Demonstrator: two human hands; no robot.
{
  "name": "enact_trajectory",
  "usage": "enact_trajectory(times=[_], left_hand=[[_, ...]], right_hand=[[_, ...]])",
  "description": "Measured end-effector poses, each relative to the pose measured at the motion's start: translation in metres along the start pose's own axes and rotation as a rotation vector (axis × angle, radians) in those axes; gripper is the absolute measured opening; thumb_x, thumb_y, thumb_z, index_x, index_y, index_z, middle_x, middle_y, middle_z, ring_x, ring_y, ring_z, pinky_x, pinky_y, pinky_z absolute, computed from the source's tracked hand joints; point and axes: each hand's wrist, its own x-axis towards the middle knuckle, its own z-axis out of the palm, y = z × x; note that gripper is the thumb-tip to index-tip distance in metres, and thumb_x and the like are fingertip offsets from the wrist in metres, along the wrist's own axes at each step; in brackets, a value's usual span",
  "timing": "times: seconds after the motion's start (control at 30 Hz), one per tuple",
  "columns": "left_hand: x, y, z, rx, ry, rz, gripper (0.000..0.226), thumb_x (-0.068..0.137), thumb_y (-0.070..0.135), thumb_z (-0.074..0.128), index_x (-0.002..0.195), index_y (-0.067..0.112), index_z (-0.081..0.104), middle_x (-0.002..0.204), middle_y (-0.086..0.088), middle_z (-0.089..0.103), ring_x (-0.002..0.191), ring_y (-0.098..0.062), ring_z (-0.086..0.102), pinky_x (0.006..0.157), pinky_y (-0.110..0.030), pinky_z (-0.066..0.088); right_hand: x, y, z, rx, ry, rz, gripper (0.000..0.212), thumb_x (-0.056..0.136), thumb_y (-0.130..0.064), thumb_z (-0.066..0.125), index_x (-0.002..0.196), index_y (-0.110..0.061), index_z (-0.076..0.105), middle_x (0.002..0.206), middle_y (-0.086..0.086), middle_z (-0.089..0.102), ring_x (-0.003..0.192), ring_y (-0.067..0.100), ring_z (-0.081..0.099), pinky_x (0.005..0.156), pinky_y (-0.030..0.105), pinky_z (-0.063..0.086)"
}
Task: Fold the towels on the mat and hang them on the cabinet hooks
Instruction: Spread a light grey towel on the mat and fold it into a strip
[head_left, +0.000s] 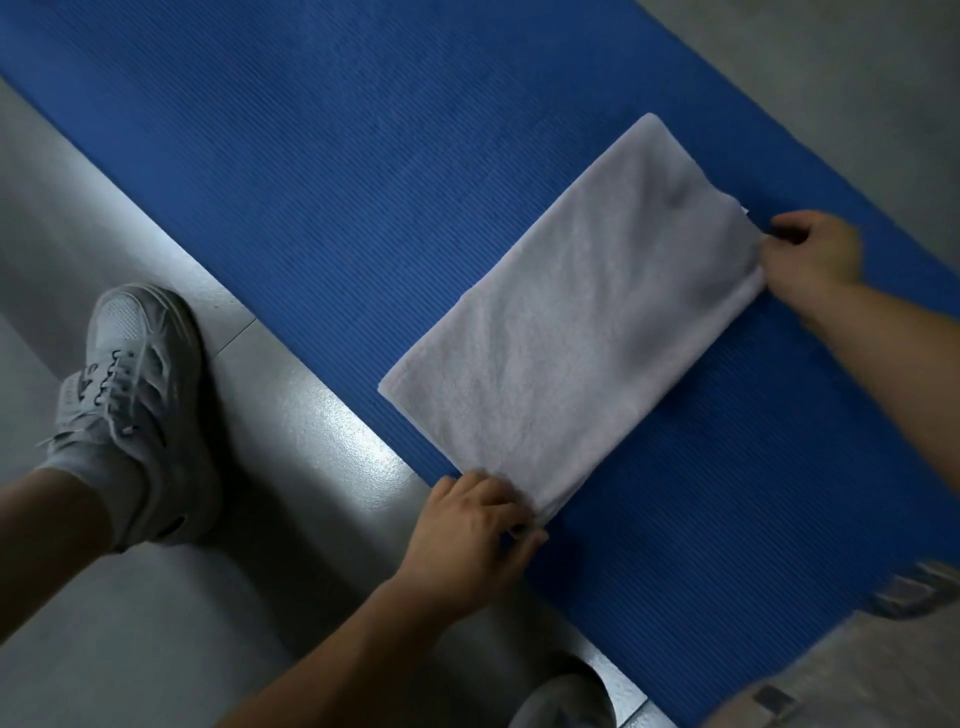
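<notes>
At the picture's 6 o'clock edge the toe of a pale shoe (566, 696) stands on the grey floor (291, 426). In the 5 o'clock corner lies a blurred patch of grey cloth (841, 675); what it is cannot be told.

The left forearm reaches up from the bottom edge to the left hand (470, 525), which sits where the floor meets the blue mat (311, 156). Its fingers (511, 512) are curled and, with the thumb, pinch the towel's nearest corner.

The white towel (571, 322) lies flat on the mat, a little toward 3 o'clock from the picture's middle. It is folded into a long rectangle, with layered edges showing at the pinched corner. Its long sides run roughly from 7 o'clock toward 1 o'clock, across the mat's ribs.

At 9 o'clock a white laced sneaker (140, 395) with a white sock is planted on the floor, well apart from the towel.

Farther out, at the towel's 3 o'clock corner, the right hand (813, 254) comes in from the right edge. Its fingers (784, 234) are bent tightly and grip that corner. Both hands thus hold the ends of the same long side.

Beyond, the mat runs on toward 10 o'clock, with floor again at 1 o'clock.
</notes>
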Motion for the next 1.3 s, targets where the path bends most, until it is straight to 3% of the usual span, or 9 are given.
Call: enact_trajectory(times=[0.13, 0.23, 0.33, 0.5, 0.87, 0.97, 1.03, 1.13, 1.3], left_hand=[[0.017, -0.007, -0.02, 0.001, 0.201, -0.118, 0.035, 0.094, 0.054, 0.052, 0.112, 0.029, 0.068, 0.117, 0.005, 0.061, 0.11, -0.021, 0.057, 0.094, -0.039, 0.042], [0.042, -0.018, -0.031, 0.122, 0.092, -0.203, 0.066, 0.095, 0.067, 0.043, 0.15, 0.03, 0.041, 0.163, -0.006, 0.027, 0.153, -0.027, 0.018, 0.124, -0.052, 0.013], [0.059, -0.022, -0.025, 0.218, -0.054, -0.223, 0.094, 0.087, 0.08, 0.039, 0.161, 0.034, 0.004, 0.169, -0.01, -0.014, 0.154, -0.029, -0.021, 0.123, -0.059, -0.007], [0.064, -0.026, -0.018, 0.206, -0.054, -0.431, 0.127, 0.068, 0.094, 0.044, 0.159, 0.029, -0.017, 0.163, -0.011, -0.032, 0.148, -0.028, -0.034, 0.122, -0.059, -0.008], [0.071, -0.035, -0.022, 0.165, 0.059, -0.545, 0.086, 0.095, 0.076, 0.018, 0.162, 0.027, -0.004, 0.167, -0.013, -0.018, 0.153, -0.03, -0.023, 0.124, -0.053, -0.008], [0.074, -0.028, -0.036, 0.105, 0.004, -0.561, 0.082, 0.096, 0.071, 0.018, 0.162, 0.027, -0.005, 0.167, -0.014, -0.019, 0.153, -0.03, -0.022, 0.124, -0.051, -0.007], [0.074, -0.032, -0.053, 0.063, 0.049, -0.55, 0.07, 0.098, 0.058, 0.031, 0.159, 0.026, 0.02, 0.168, -0.015, 0.007, 0.154, -0.035, 0.005, 0.123, -0.049, 0.014], [0.073, -0.049, -0.076, 0.017, 0.173, -0.545, 0.048, 0.096, 0.034, 0.053, 0.141, 0.019, 0.048, 0.14, -0.008, 0.052, 0.123, -0.032, 0.05, 0.101, -0.044, 0.043], [0.088, -0.083, -0.101, -0.18, 0.093, -0.743, 0.014, 0.091, 0.038, 0.065, 0.095, 0.025, 0.064, 0.093, 0.006, 0.066, 0.089, -0.023, 0.063, 0.076, -0.036, 0.052]], right_hand=[[-0.028, -0.016, 0.011, -0.36, 0.075, -0.465, 0.039, 0.093, -0.028, 0.057, 0.128, -0.013, 0.058, 0.139, 0.014, 0.044, 0.127, 0.039, 0.039, 0.1, 0.046, 0.041], [-0.054, -0.029, 0.043, -0.46, -0.182, -0.676, 0.054, 0.09, -0.046, 0.051, 0.137, -0.021, 0.054, 0.153, 0.012, 0.035, 0.14, 0.041, 0.029, 0.11, 0.057, 0.034], [-0.067, -0.034, 0.074, -0.681, -0.402, -0.748, 0.074, 0.088, -0.069, 0.024, 0.154, -0.036, 0.025, 0.167, -0.002, -0.001, 0.154, 0.027, -0.004, 0.122, 0.055, 0.009], [-0.059, -0.031, 0.078, -0.861, -0.367, -0.794, 0.076, 0.088, -0.072, 0.013, 0.157, -0.04, 0.002, 0.166, -0.006, -0.018, 0.153, 0.021, -0.017, 0.122, 0.053, -0.003], [-0.044, -0.056, 0.1, -0.828, -0.365, -0.862, 0.073, 0.093, -0.068, 0.005, 0.156, -0.037, -0.015, 0.164, -0.012, -0.025, 0.151, 0.02, -0.023, 0.122, 0.054, -0.008], [-0.039, -0.079, 0.092, -0.71, -0.319, -0.819, 0.065, 0.096, -0.056, 0.027, 0.156, -0.032, 0.02, 0.167, -0.007, 0.004, 0.151, 0.026, 0.011, 0.117, 0.054, 0.016], [-0.022, -0.098, 0.086, -0.533, -0.283, -0.827, 0.051, 0.1, -0.037, 0.043, 0.149, -0.022, 0.041, 0.163, 0.0, 0.021, 0.142, 0.031, 0.03, 0.111, 0.053, 0.03], [0.013, -0.128, 0.077, -0.55, -0.338, -0.842, 0.041, 0.101, -0.025, 0.05, 0.141, -0.019, 0.053, 0.153, 0.005, 0.042, 0.136, 0.029, 0.043, 0.11, 0.047, 0.038], [0.034, -0.171, 0.065, -0.922, -0.469, -0.785, 0.037, 0.096, -0.039, 0.058, 0.131, -0.026, 0.06, 0.123, 0.007, 0.054, 0.11, 0.032, 0.056, 0.093, 0.046, 0.048]])
